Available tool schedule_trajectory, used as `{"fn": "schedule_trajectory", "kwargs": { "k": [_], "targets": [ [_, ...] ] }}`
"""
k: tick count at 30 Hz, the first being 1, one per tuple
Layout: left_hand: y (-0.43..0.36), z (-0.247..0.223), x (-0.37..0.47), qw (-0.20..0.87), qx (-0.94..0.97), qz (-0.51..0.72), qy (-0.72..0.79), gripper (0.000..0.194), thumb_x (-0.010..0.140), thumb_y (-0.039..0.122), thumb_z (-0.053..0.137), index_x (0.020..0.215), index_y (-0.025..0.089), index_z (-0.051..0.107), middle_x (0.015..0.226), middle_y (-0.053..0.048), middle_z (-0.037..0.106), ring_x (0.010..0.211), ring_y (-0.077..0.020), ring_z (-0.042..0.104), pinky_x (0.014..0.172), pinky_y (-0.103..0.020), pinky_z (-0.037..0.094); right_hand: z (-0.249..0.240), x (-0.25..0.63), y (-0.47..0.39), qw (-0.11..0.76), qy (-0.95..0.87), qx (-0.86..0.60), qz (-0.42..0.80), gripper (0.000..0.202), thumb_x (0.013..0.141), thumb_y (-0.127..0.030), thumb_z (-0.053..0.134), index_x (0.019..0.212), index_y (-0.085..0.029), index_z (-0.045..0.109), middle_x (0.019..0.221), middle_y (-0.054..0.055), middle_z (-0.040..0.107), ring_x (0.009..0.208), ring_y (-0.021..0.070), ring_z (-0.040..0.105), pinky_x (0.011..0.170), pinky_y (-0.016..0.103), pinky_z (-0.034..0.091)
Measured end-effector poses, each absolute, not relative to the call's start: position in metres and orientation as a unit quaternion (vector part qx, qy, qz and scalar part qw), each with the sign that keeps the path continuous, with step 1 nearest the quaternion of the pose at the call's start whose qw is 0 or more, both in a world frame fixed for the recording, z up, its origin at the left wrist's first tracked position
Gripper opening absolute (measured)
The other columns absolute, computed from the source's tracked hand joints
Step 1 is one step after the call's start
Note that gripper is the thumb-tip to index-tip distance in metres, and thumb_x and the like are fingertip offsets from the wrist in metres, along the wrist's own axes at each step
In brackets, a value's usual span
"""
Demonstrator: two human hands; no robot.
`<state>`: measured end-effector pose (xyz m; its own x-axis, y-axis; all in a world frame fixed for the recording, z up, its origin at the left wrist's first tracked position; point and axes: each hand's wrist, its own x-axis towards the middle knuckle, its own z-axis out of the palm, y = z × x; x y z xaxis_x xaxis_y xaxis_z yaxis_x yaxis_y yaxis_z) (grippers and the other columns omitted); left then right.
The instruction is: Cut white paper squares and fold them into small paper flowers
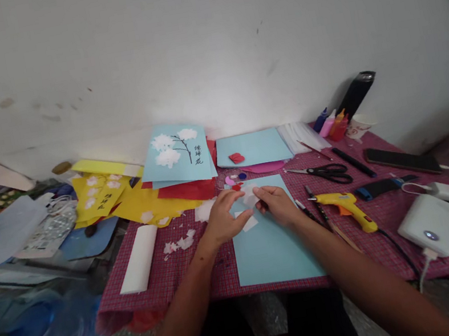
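Between my two hands is a thin white paper piece (250, 196), held above a light blue sheet (277, 251). My right hand (273, 203) pinches its right side between thumb and fingers. My left hand (225, 216) is at its left, thumb and fingers spread apart. A small white paper square (246, 221) lies on the blue sheet below the hands. Torn white scraps (179, 243) lie on the checked cloth to the left. Just behind my hands are small red, pink and dark blue (242, 176) pieces.
A white roll (139, 259) lies at the left. Behind are a blue card with white flowers (178, 154) and yellow paper (156, 202). To the right are black scissors (323, 172), a yellow glue gun (347, 209) with its cord, and a white power bank (433, 224).
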<state>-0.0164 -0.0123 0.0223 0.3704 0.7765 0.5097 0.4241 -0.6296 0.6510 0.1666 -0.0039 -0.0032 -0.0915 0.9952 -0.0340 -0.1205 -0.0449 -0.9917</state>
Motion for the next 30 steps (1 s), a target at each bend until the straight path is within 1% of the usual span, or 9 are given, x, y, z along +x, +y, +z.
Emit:
{"fn": "schedule_trajectory", "kwargs": {
  "k": [5,11,13,16,19,21,26,28,30],
  "targets": [
    [-0.009,0.014,-0.015,0.195,0.804,0.415,0.378,0.042,0.079,0.022,0.058,0.121,0.021,0.055,0.117,-0.01,0.056,0.11,-0.0222,0.051,0.096,-0.039,0.042,-0.002,0.165,-0.006,0.471,-0.506,-0.445,0.57,0.041,0.078,-0.054,0.06,0.062,-0.016,0.059,0.053,-0.001,0.057,0.043,0.0091,0.045,0.046,0.023,0.033],
    [-0.008,0.012,-0.014,0.215,0.782,0.436,0.389,0.043,0.076,0.013,0.053,0.118,0.021,0.058,0.12,-0.009,0.054,0.115,-0.0222,0.048,0.099,-0.039,0.039,0.004,0.165,-0.01,0.433,-0.549,-0.435,0.568,0.041,0.08,-0.053,0.059,0.062,-0.016,0.06,0.05,-0.002,0.054,0.045,0.009,0.044,0.047,0.023,0.031],
    [-0.008,0.013,-0.016,0.281,0.741,0.453,0.408,0.041,0.077,0.014,0.053,0.117,0.021,0.058,0.119,-0.009,0.055,0.111,-0.0218,0.05,0.095,-0.037,0.042,0.005,0.166,-0.01,0.437,-0.557,-0.433,0.557,0.042,0.08,-0.054,0.059,0.062,-0.016,0.06,0.05,-0.002,0.053,0.046,0.0092,0.044,0.048,0.023,0.031],
    [-0.006,0.013,-0.018,0.451,0.641,0.46,0.417,0.039,0.082,0.026,0.054,0.12,0.02,0.055,0.114,-0.01,0.058,0.099,-0.0192,0.056,0.081,-0.032,0.049,0.007,0.167,-0.011,0.433,-0.576,-0.421,0.551,0.041,0.08,-0.054,0.058,0.064,-0.016,0.06,0.053,-0.001,0.055,0.048,0.01,0.046,0.05,0.023,0.033],
    [-0.005,0.009,-0.017,0.599,0.559,0.422,0.388,0.049,0.081,0.036,0.059,0.125,0.018,0.049,0.096,-0.008,0.06,0.079,-0.0149,0.058,0.065,-0.026,0.05,0.009,0.167,-0.013,0.42,-0.596,-0.411,0.546,0.04,0.081,-0.054,0.058,0.067,-0.017,0.06,0.055,-0.001,0.055,0.05,0.0106,0.047,0.052,0.023,0.035],
    [-0.004,0.007,-0.015,0.637,0.542,0.407,0.368,0.056,0.076,0.035,0.065,0.126,0.015,0.048,0.084,-0.004,0.059,0.069,-0.0123,0.057,0.058,-0.024,0.049,0.01,0.167,-0.014,0.413,-0.606,-0.412,0.54,0.039,0.081,-0.053,0.057,0.067,-0.017,0.059,0.055,-0.001,0.055,0.05,0.0105,0.047,0.052,0.023,0.036],
    [0.001,0.011,-0.024,0.581,0.573,0.42,0.397,0.044,0.075,0.029,0.062,0.116,0.015,0.054,0.08,-0.003,0.061,0.062,-0.0102,0.055,0.054,-0.021,0.045,0.009,0.17,-0.01,0.421,-0.601,-0.435,0.521,0.041,0.084,-0.054,0.052,0.067,-0.017,0.06,0.059,0.0,0.058,0.05,0.0106,0.046,0.05,0.024,0.035],
    [0.004,0.016,-0.038,0.501,0.6,0.441,0.441,0.042,0.075,0.025,0.058,0.116,0.017,0.054,0.084,-0.003,0.063,0.064,-0.01,0.056,0.057,-0.021,0.044,0.006,0.174,-0.007,0.422,-0.612,-0.46,0.485,0.038,0.084,-0.052,0.051,0.069,-0.018,0.06,0.061,0.0,0.058,0.05,0.0109,0.046,0.05,0.024,0.035],
    [0.008,0.02,-0.055,0.408,0.632,0.426,0.503,0.044,0.075,0.022,0.055,0.119,0.018,0.054,0.078,-0.001,0.063,0.059,-0.0109,0.054,0.055,-0.021,0.042,0.002,0.178,-0.005,0.392,-0.658,-0.482,0.426,0.031,0.084,-0.046,0.053,0.071,-0.018,0.061,0.063,0.0,0.059,0.054,0.012,0.047,0.053,0.024,0.035]
  ]
}}
